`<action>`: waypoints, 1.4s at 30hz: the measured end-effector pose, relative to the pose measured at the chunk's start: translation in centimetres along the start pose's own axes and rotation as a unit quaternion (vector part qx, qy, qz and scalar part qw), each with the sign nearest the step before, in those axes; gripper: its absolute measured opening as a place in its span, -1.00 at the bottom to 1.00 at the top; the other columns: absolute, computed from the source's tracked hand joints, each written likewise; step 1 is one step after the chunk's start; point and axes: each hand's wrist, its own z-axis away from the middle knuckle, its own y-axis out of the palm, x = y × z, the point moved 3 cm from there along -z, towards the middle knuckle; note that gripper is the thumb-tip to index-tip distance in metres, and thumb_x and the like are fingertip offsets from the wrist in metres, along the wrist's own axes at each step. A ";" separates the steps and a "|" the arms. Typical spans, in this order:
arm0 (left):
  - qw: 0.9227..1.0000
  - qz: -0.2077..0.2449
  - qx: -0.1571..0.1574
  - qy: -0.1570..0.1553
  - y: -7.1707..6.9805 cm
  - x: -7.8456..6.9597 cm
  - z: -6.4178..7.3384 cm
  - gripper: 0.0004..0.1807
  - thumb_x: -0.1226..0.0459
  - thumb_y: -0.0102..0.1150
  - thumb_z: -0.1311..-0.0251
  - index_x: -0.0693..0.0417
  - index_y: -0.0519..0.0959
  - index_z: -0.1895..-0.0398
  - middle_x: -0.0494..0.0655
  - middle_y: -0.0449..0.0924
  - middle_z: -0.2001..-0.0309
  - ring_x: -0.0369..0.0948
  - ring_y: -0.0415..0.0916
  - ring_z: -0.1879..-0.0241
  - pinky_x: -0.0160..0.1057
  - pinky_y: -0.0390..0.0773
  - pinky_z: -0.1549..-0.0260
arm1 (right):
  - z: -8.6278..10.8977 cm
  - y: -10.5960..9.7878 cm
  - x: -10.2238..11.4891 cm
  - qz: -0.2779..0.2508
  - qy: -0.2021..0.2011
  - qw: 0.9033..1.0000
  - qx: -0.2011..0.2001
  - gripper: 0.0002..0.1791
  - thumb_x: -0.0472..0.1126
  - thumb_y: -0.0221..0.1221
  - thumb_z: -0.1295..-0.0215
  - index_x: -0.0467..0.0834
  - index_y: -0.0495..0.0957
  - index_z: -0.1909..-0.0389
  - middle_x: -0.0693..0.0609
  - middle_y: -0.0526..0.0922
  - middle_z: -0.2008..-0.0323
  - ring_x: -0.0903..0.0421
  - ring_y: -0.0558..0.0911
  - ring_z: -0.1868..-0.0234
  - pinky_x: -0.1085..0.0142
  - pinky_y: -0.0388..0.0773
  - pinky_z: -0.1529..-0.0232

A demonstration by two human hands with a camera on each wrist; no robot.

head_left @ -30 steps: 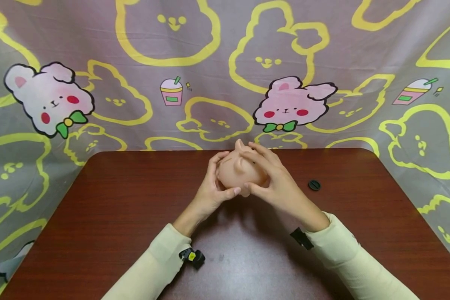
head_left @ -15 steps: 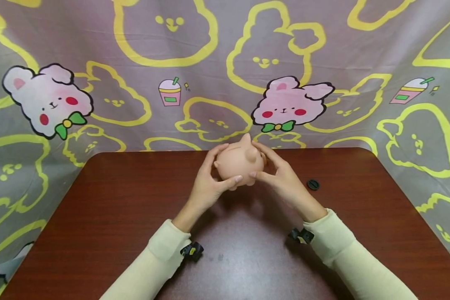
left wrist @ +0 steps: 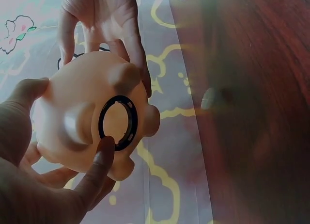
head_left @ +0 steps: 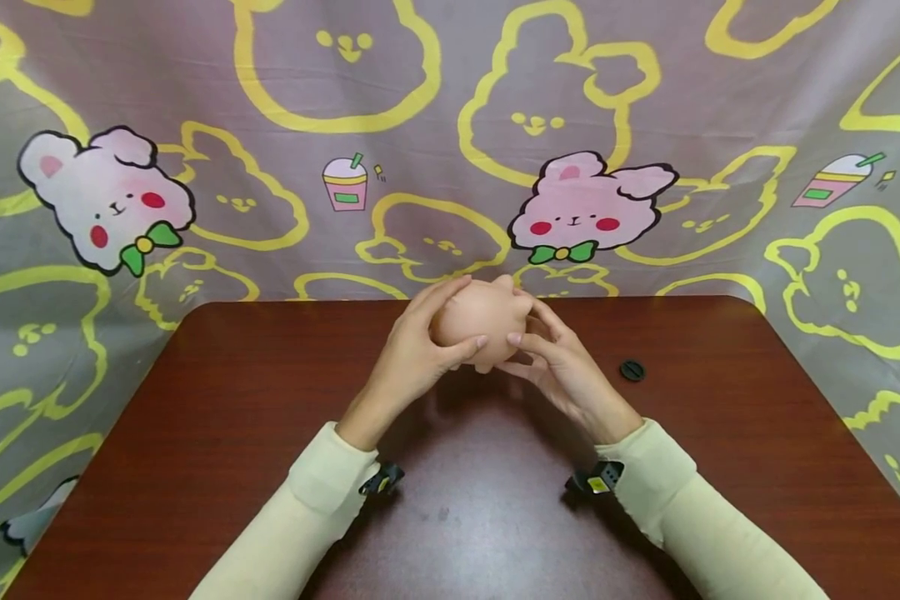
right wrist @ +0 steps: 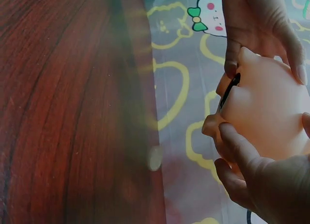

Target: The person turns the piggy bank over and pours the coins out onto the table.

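Both hands hold a light pink piggy bank [head_left: 482, 317] above the table near its far edge. My left hand [head_left: 412, 337] grips its left side, thumb on the near face. From the right, my right hand [head_left: 570, 367] holds it with the thumb on the near face and other fingers lower down. Seen in the left wrist view, the underside has stubby feet and a round hole edged by a black ring [left wrist: 133, 118]. A fingertip of the left hand touches that ring. A black slotted round plug [head_left: 632, 370] lies on the table right of the right hand.
The dark red-brown wooden table [head_left: 217, 433] reaches back to a grey curtain [head_left: 420, 75] printed with yellow outlines and rabbits. Small black cameras [head_left: 382, 479] are strapped at both wrists, over pale sleeves.
The piggy bank has been turned in the hands, its ears shifting right. The left fingers have moved further over its top, while the right fingers have come down lower. The plug has stayed put.
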 end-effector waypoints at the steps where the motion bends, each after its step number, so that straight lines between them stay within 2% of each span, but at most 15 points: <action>1: 1.000 -0.002 -0.001 0.001 0.0 0.0 0.0 -0.20 0.15 0.57 -0.15 -0.23 0.46 -0.49 -0.16 0.43 -0.44 -0.11 0.45 -0.29 -0.08 0.73 0.04 | 0.0 0.0 0.0 -0.001 0.000 1.000 0.002 -0.27 -0.40 -0.02 -0.55 0.11 0.12 -0.64 0.03 0.31 -0.41 0.02 0.60 -0.26 0.05 0.68 -0.17; 7: 1.000 -0.026 -0.004 0.011 0.0 -0.3 0.0 -0.22 0.14 0.56 -0.16 -0.23 0.47 -0.48 -0.19 0.43 -0.45 -0.14 0.43 -0.37 0.02 0.61 -0.19 | 0.0 0.1 -0.2 -0.017 -0.003 1.000 0.012 -0.30 -0.42 -0.05 -0.54 0.08 0.15 -0.61 0.03 0.33 -0.43 0.03 0.62 -0.24 0.03 0.68 -0.16; 11: 0.997 -0.076 -0.004 0.024 0.1 -0.8 0.1 -0.23 0.10 0.56 -0.16 -0.22 0.48 -0.47 -0.17 0.41 -0.48 -0.09 0.43 -0.40 0.08 0.55 -0.25 | 0.1 0.1 -0.3 -0.038 0.000 0.999 0.021 -0.31 -0.43 -0.07 -0.54 0.07 0.16 -0.60 0.01 0.28 -0.48 0.03 0.61 -0.26 0.01 0.67 -0.18; 16: 0.986 -0.160 -0.006 0.039 0.3 -1.7 0.4 -0.24 0.04 0.56 -0.15 -0.25 0.50 -0.44 -0.11 0.41 -0.49 0.05 0.50 -0.27 0.11 0.59 -0.08 | 0.1 0.1 -0.8 -0.050 0.014 0.998 0.024 -0.32 -0.44 -0.10 -0.53 0.08 0.18 -0.57 -0.01 0.20 -0.53 0.05 0.58 -0.28 0.02 0.66 -0.19; 20: 0.982 -0.185 -0.001 0.041 0.4 -1.8 0.5 -0.24 0.03 0.57 -0.13 -0.27 0.50 -0.44 -0.09 0.41 -0.49 0.10 0.52 -0.19 0.12 0.64 0.02 | 0.1 0.1 -1.0 -0.047 0.018 0.999 0.018 -0.31 -0.45 -0.10 -0.49 0.09 0.19 -0.55 0.00 0.18 -0.53 0.05 0.55 -0.30 0.02 0.66 -0.18; 23: 0.985 -0.169 0.004 0.044 0.4 -1.5 0.5 -0.23 0.04 0.57 -0.14 -0.24 0.49 -0.45 -0.07 0.41 -0.49 0.08 0.50 -0.26 0.13 0.61 -0.07 | 0.2 0.0 -1.0 -0.039 0.015 0.999 0.012 -0.29 -0.45 -0.08 -0.48 0.10 0.18 -0.57 0.03 0.19 -0.54 0.06 0.55 -0.30 0.01 0.65 -0.19; 28: 0.996 -0.085 0.016 0.035 0.4 -0.5 0.3 -0.21 0.11 0.59 -0.12 -0.14 0.49 -0.45 -0.08 0.44 -0.43 -0.08 0.42 -0.40 0.05 0.53 -0.29 | 0.3 -0.1 -0.7 0.002 0.002 1.000 -0.003 -0.27 -0.40 -0.02 -0.51 0.11 0.12 -0.61 0.05 0.18 -0.54 0.08 0.63 -0.22 0.04 0.67 -0.15; 32: 0.999 -0.033 0.022 0.021 0.4 0.2 0.2 -0.19 0.15 0.60 -0.11 -0.13 0.48 -0.46 -0.09 0.45 -0.41 -0.12 0.39 -0.39 0.00 0.52 -0.31 | 0.3 0.0 -0.4 0.040 -0.004 0.999 -0.015 -0.24 -0.40 0.05 -0.51 0.12 0.11 -0.61 0.07 0.20 -0.51 0.05 0.58 -0.23 0.11 0.70 -0.09; 35: 0.999 -0.013 0.027 0.032 0.5 0.5 0.2 -0.16 0.21 0.61 -0.09 -0.11 0.46 -0.47 -0.05 0.44 -0.42 -0.10 0.37 -0.40 0.00 0.52 -0.32 | 0.4 0.1 0.1 0.074 -0.014 0.997 -0.030 -0.19 -0.41 0.12 -0.48 0.16 0.12 -0.62 0.05 0.24 -0.47 0.04 0.50 -0.28 0.21 0.70 -0.07; 37: 0.998 -0.006 0.034 0.046 0.6 0.5 0.2 -0.13 0.26 0.62 -0.06 -0.09 0.44 -0.49 -0.02 0.42 -0.43 -0.09 0.35 -0.43 0.00 0.49 -0.35 | 0.4 0.2 0.5 0.119 -0.028 0.991 -0.047 -0.15 -0.42 0.19 -0.43 0.16 0.14 -0.63 0.02 0.29 -0.45 0.03 0.46 -0.31 0.31 0.67 -0.07; 39: 0.998 -0.005 0.043 0.055 0.6 0.6 0.2 -0.09 0.29 0.63 -0.03 -0.09 0.42 -0.51 0.00 0.39 -0.45 -0.07 0.33 -0.45 0.03 0.46 -0.37 | 0.6 0.4 0.9 0.180 -0.045 0.981 -0.057 -0.11 -0.39 0.25 -0.40 0.16 0.15 -0.64 0.01 0.31 -0.48 0.02 0.43 -0.35 0.38 0.63 -0.10; 42: 0.997 -0.004 0.059 0.056 0.6 0.8 0.3 -0.04 0.30 0.64 -0.02 -0.10 0.38 -0.54 0.00 0.34 -0.48 -0.07 0.29 -0.48 0.06 0.42 -0.41 | 0.7 0.7 1.5 0.298 -0.090 0.948 -0.066 -0.07 -0.35 0.38 -0.30 0.14 0.22 -0.62 0.04 0.31 -0.52 0.05 0.37 -0.43 0.27 0.54 -0.25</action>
